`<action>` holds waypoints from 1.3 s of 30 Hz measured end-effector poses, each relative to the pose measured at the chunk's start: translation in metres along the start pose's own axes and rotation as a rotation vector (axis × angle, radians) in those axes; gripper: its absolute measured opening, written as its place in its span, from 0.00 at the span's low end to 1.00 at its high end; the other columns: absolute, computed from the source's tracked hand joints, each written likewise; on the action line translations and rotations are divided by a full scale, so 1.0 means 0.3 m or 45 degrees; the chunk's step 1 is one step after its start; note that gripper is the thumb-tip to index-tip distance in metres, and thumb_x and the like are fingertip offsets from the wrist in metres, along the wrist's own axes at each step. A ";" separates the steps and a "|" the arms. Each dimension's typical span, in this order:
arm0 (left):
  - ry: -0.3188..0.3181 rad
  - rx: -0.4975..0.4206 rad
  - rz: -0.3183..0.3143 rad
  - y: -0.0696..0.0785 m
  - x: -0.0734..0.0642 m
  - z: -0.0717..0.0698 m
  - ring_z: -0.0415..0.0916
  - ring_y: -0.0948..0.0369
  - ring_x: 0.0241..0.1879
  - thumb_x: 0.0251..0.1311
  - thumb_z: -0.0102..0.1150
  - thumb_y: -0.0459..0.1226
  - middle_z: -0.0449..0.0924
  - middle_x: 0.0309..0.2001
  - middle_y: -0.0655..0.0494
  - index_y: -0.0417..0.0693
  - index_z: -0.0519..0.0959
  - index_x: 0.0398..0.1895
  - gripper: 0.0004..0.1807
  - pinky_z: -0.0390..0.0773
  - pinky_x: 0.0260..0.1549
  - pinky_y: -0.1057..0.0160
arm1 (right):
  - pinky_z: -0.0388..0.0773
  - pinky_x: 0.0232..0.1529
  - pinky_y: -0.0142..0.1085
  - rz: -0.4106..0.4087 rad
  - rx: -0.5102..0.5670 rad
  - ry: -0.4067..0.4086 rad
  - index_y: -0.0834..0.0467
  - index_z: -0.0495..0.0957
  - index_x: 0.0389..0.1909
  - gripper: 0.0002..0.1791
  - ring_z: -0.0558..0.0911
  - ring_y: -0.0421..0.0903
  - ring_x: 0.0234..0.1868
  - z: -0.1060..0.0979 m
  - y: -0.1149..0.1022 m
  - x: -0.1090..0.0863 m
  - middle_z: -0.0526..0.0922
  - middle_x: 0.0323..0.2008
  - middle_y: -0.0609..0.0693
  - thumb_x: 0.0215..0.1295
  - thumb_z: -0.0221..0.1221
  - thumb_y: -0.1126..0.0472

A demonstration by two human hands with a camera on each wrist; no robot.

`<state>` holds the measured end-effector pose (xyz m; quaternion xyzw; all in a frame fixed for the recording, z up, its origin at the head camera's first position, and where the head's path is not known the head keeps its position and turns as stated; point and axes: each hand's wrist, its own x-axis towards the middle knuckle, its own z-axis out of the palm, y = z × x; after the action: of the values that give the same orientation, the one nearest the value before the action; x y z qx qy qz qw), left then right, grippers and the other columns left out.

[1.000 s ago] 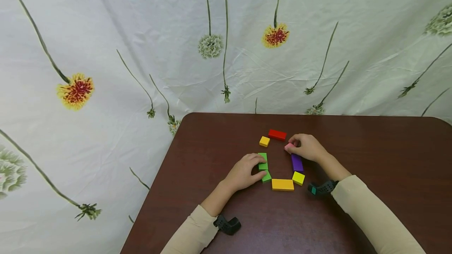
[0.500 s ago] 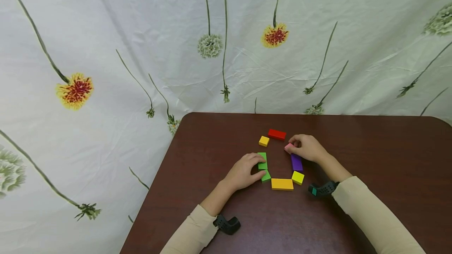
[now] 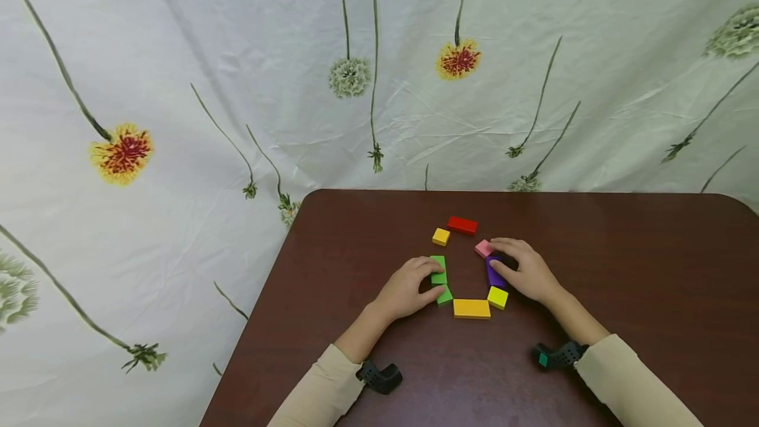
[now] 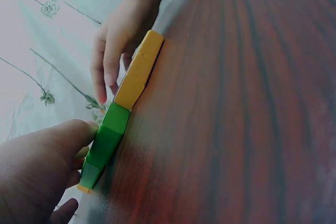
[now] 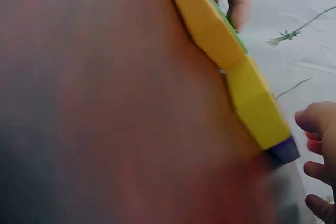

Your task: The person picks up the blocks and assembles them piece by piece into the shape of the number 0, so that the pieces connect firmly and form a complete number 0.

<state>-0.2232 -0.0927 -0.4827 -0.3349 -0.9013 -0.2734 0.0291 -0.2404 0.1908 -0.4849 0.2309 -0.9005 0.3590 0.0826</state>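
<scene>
Several coloured blocks lie in a loose ring on the table. My left hand (image 3: 404, 290) rests at the ring's left side, fingertips on the long green block (image 3: 437, 270) and thumb on the small green block (image 3: 443, 296). At the opposite side my right hand (image 3: 528, 272) hovers with fingers apart; its thumb partly covers the purple block (image 3: 494, 275) and its fingertips are beside the pink block (image 3: 483, 248). In the right wrist view the thumb and fingers (image 5: 317, 119) stand apart with nothing between them. Whether they touch the purple block I cannot tell.
An orange block (image 3: 472, 309) and a yellow block (image 3: 497, 297) form the ring's near side. Farther off lie a red block (image 3: 462, 225) and a small amber block (image 3: 441, 236). Behind the brown table (image 3: 622, 249) hangs a flowered cloth (image 3: 267, 51).
My right hand has let go of the pink block and shifted back and right, its fingers spreading over the purple block. The left hand stays where it was.
</scene>
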 end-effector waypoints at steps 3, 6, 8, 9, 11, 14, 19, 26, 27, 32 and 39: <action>-0.001 0.005 -0.006 0.000 0.000 -0.003 0.70 0.55 0.58 0.65 0.61 0.44 0.76 0.55 0.52 0.46 0.79 0.55 0.18 0.70 0.58 0.58 | 0.62 0.60 0.63 -0.021 0.033 0.046 0.66 0.76 0.59 0.22 0.67 0.64 0.62 0.024 0.003 -0.014 0.74 0.61 0.63 0.66 0.61 0.64; -0.007 0.002 -0.011 0.000 0.002 -0.004 0.70 0.55 0.58 0.65 0.61 0.44 0.76 0.55 0.52 0.46 0.79 0.55 0.19 0.70 0.58 0.58 | 0.63 0.60 0.63 -0.021 0.048 0.079 0.65 0.77 0.58 0.20 0.68 0.63 0.62 0.039 0.007 -0.023 0.74 0.61 0.62 0.66 0.60 0.64; -0.011 0.003 -0.010 0.002 0.001 -0.004 0.70 0.56 0.58 0.65 0.61 0.44 0.76 0.55 0.52 0.46 0.79 0.55 0.19 0.70 0.58 0.58 | 0.63 0.59 0.63 -0.018 0.049 0.091 0.65 0.78 0.57 0.20 0.69 0.63 0.61 0.044 0.009 -0.027 0.75 0.60 0.61 0.66 0.60 0.64; -0.012 0.001 -0.010 0.004 0.001 -0.004 0.70 0.56 0.58 0.65 0.61 0.44 0.76 0.55 0.52 0.46 0.78 0.55 0.19 0.70 0.58 0.58 | 0.63 0.59 0.63 -0.014 0.046 0.095 0.65 0.78 0.57 0.19 0.70 0.63 0.61 0.046 0.010 -0.029 0.76 0.60 0.61 0.66 0.61 0.64; -0.014 -0.003 -0.006 0.007 0.000 -0.004 0.70 0.55 0.58 0.65 0.61 0.44 0.76 0.55 0.52 0.46 0.78 0.55 0.18 0.71 0.58 0.58 | 0.64 0.59 0.63 -0.009 0.046 0.106 0.65 0.78 0.56 0.19 0.70 0.63 0.60 0.047 0.012 -0.034 0.76 0.59 0.61 0.65 0.61 0.64; -0.016 0.004 0.000 0.010 0.001 -0.004 0.71 0.55 0.57 0.65 0.61 0.44 0.76 0.55 0.53 0.46 0.78 0.55 0.18 0.71 0.58 0.58 | 0.63 0.59 0.62 -0.008 0.048 0.114 0.65 0.79 0.56 0.19 0.70 0.63 0.60 0.048 0.015 -0.036 0.76 0.59 0.61 0.65 0.61 0.64; -0.051 0.041 0.000 0.009 0.014 -0.020 0.72 0.56 0.56 0.64 0.62 0.45 0.77 0.54 0.54 0.46 0.80 0.52 0.18 0.72 0.56 0.60 | 0.63 0.60 0.62 -0.004 0.057 0.109 0.65 0.78 0.56 0.19 0.70 0.63 0.61 0.051 0.016 -0.033 0.76 0.59 0.61 0.65 0.61 0.64; -0.023 0.016 -0.033 0.000 0.090 -0.068 0.74 0.57 0.52 0.63 0.63 0.43 0.79 0.49 0.54 0.45 0.81 0.49 0.16 0.74 0.53 0.60 | 0.65 0.59 0.60 -0.010 0.062 0.119 0.65 0.79 0.56 0.19 0.72 0.61 0.60 0.051 0.020 -0.030 0.76 0.59 0.61 0.64 0.61 0.64; -0.004 -0.001 -0.045 -0.005 0.105 -0.073 0.74 0.56 0.52 0.64 0.63 0.43 0.79 0.50 0.54 0.45 0.81 0.50 0.16 0.73 0.54 0.59 | 0.65 0.59 0.60 -0.013 0.062 0.122 0.65 0.79 0.56 0.19 0.72 0.61 0.60 0.051 0.022 -0.030 0.76 0.59 0.61 0.64 0.62 0.64; 0.054 -0.048 -0.105 -0.045 0.178 -0.093 0.73 0.54 0.54 0.64 0.62 0.41 0.78 0.52 0.51 0.43 0.80 0.52 0.17 0.72 0.55 0.56 | 0.65 0.59 0.60 -0.010 0.063 0.118 0.64 0.79 0.55 0.18 0.72 0.61 0.59 0.055 0.024 -0.026 0.77 0.59 0.60 0.65 0.61 0.64; 0.027 -0.064 -0.231 -0.097 0.244 -0.064 0.74 0.54 0.54 0.62 0.64 0.40 0.78 0.53 0.51 0.43 0.80 0.55 0.19 0.72 0.56 0.56 | 0.65 0.59 0.60 0.006 0.061 0.111 0.63 0.79 0.56 0.18 0.72 0.61 0.60 0.052 0.022 -0.029 0.76 0.59 0.60 0.66 0.61 0.63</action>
<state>-0.3005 -0.0777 -0.4629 -0.2494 -0.9204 -0.3010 0.0054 -0.2357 0.1874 -0.5031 0.2147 -0.8878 0.3905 0.1152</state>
